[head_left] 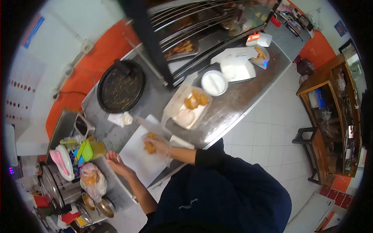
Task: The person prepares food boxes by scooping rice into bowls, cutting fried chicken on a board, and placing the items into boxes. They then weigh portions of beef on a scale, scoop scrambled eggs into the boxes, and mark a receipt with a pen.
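Observation:
My right hand (160, 147), in a clear plastic glove, is closed around a piece of fried chicken (149, 148) above a white paper sheet (136, 165) on the metal counter. Beside the sheet's left edge, my bare left hand (119, 166) is open, palm turned up and fingers apart, holding nothing. Beyond the right hand sits an open white takeaway box (200, 120) with fried pieces (196, 99) and a pale rounded mound, possibly rice (185, 117).
A round black stone mortar (121, 86) stands near the wall. Right of the box are a white tub (214, 83) and another open box (237, 72). A glass display case (194, 35) rises behind. At left are a plastic bag (93, 181) and a lidded pot (58, 186).

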Motion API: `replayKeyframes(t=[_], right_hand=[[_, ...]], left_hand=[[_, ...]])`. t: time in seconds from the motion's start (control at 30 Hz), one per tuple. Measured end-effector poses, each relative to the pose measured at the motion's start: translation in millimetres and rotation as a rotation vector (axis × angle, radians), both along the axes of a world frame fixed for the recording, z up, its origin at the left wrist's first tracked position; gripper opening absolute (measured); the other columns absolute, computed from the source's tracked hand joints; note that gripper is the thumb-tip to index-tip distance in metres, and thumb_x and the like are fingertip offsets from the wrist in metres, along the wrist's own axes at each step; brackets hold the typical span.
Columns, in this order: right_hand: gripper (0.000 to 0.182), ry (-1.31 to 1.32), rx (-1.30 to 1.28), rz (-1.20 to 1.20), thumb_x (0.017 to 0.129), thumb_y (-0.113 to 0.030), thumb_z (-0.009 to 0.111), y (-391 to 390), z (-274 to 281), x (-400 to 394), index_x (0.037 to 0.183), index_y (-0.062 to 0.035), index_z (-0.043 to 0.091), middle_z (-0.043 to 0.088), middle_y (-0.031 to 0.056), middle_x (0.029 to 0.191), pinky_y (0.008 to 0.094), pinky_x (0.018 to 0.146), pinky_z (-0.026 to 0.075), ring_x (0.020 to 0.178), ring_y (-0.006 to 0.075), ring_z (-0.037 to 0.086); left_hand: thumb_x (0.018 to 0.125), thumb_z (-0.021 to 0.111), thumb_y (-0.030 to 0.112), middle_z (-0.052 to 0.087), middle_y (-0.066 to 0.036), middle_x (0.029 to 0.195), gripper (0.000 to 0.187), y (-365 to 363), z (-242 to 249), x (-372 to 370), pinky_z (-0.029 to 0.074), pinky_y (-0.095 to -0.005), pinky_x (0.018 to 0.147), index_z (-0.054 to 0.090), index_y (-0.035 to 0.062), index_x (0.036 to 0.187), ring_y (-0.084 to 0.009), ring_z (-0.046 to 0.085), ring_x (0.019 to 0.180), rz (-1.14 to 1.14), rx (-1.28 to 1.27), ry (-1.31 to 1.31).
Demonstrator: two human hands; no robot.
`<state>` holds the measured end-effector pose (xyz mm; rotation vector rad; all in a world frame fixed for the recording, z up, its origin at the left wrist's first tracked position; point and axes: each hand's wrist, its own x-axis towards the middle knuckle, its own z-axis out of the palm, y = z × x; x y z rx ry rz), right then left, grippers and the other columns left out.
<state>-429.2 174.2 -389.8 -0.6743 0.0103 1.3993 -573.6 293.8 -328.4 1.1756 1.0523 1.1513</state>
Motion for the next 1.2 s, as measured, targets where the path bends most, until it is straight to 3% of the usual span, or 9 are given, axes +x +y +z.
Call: replayKeyframes(t=[0.1, 0.2, 0.4, 0.43, 0.67, 0.83, 0.9, 1.03, 1.2], right_hand=[[0.022, 0.521, 0.338, 0.098, 0.083, -0.024, 0.062, -70.8, 62.8, 66.1, 0.094, -0.0079, 0.052, 0.058, 0.0077, 0.085, 0.0388, 0.077, 0.050, 0.084, 0.0216, 0.061], [0.020, 0.420, 0.489, 0.014, 0.084, -0.019, 0.061, -170.9, 122.0, 165.3, 0.096, -0.0072, 0.051, 0.058, 0.0096, 0.090, 0.0425, 0.082, 0.050, 0.090, 0.0255, 0.060], [0.026, -1.140, -0.036, -0.107, 0.075, -0.013, 0.071, -328.8, 124.4, 388.2, 0.092, -0.0094, 0.051, 0.054, 0.0007, 0.088, 0.0272, 0.077, 0.047, 0.085, 0.0118, 0.054], [0.027, -1.127, -0.123, -0.043, 0.073, -0.012, 0.073, -337.2, 118.6, 413.8, 0.089, -0.0094, 0.051, 0.054, 0.0000, 0.086, 0.0262, 0.074, 0.047, 0.082, 0.0106, 0.054], [0.047, -2.278, -0.355, 0.590, 0.072, -0.046, 0.065, -338.5, 67.0, 497.1, 0.101, -0.0084, 0.063, 0.060, 0.0136, 0.105, 0.0398, 0.087, 0.043, 0.098, 0.0313, 0.056], [0.040, -1.847, -0.289, -0.171, 0.083, -0.036, 0.061, -372.3, 73.5, 521.5, 0.107, -0.0040, 0.061, 0.060, 0.0161, 0.111, 0.0376, 0.092, 0.043, 0.103, 0.0309, 0.056], [0.034, -1.730, -0.679, -0.291, 0.086, -0.028, 0.057, -382.9, 89.1, 547.7, 0.108, -0.0026, 0.060, 0.063, 0.0140, 0.104, 0.0349, 0.088, 0.045, 0.099, 0.0262, 0.059], [0.027, -1.462, -0.560, -0.870, 0.089, -0.023, 0.053, -410.8, 132.0, 610.6, 0.104, -0.0024, 0.061, 0.065, 0.0083, 0.097, 0.0299, 0.080, 0.047, 0.089, 0.0137, 0.059], [0.031, -1.716, -0.624, -1.330, 0.085, -0.031, 0.055, -420.2, 154.5, 772.3, 0.099, -0.0038, 0.062, 0.064, 0.0162, 0.092, 0.0375, 0.076, 0.046, 0.085, 0.0276, 0.061]], left_hand=[[0.097, 0.033, 0.041, 0.045, -0.017, 0.128, 0.054, -32.4, 31.0, 76.6, 0.034, -0.0384, 0.101, 0.035, -0.0007, 0.131, -0.0257, 0.044, 0.119, 0.035, 0.115, -0.014], [0.097, 0.033, 0.040, 0.045, -0.017, 0.127, 0.053, -83.1, 50.0, 159.7, 0.037, -0.0377, 0.099, 0.036, -0.0014, 0.130, -0.0266, 0.046, 0.117, -0.045, 0.161, -0.008], [0.097, 0.039, 0.030, 0.049, -0.014, 0.116, 0.041, -187.7, 41.2, 281.4, 0.047, -0.0380, 0.088, 0.038, 0.0026, 0.128, -0.0258, 0.055, 0.103, -0.254, 0.083, -0.045], [0.097, 0.040, 0.029, 0.049, -0.014, 0.116, 0.040, -199.8, 38.6, 290.4, 0.047, -0.0369, 0.087, 0.039, 0.0032, 0.128, -0.0250, 0.056, 0.101, -0.317, 0.074, -0.016], [0.097, 0.042, 0.027, 0.053, -0.013, 0.111, 0.036, -235.1, 44.6, 319.2, 0.049, -0.0325, 0.081, 0.044, 0.0033, 0.124, -0.0215, 0.058, 0.093, -0.311, 0.088, 0.062], [0.094, 0.047, 0.020, 0.056, -0.012, 0.110, 0.027, -253.2, 94.5, 401.3, 0.043, -0.0333, 0.087, 0.055, 0.0038, 0.113, -0.0206, 0.055, 0.099, -0.488, 0.463, 0.223], [0.086, 0.057, 0.014, 0.057, -0.013, 0.111, 0.026, -273.7, 141.0, 465.7, 0.039, -0.0379, 0.091, 0.058, 0.0050, 0.110, -0.0305, 0.051, 0.104, -0.600, 1.111, 0.427], [0.083, 0.057, 0.018, 0.050, -0.003, 0.127, 0.037, -280.2, 165.7, 573.4, 0.035, -0.0404, 0.097, 0.054, 0.0106, 0.119, -0.0249, 0.044, 0.116, -0.589, 1.705, 0.596], [0.083, 0.059, 0.026, 0.053, -0.001, 0.114, 0.023, -261.6, 155.5, 615.8, 0.032, -0.0391, 0.096, 0.061, 0.0129, 0.102, -0.0207, 0.047, 0.108, -0.280, 1.989, 0.846]])
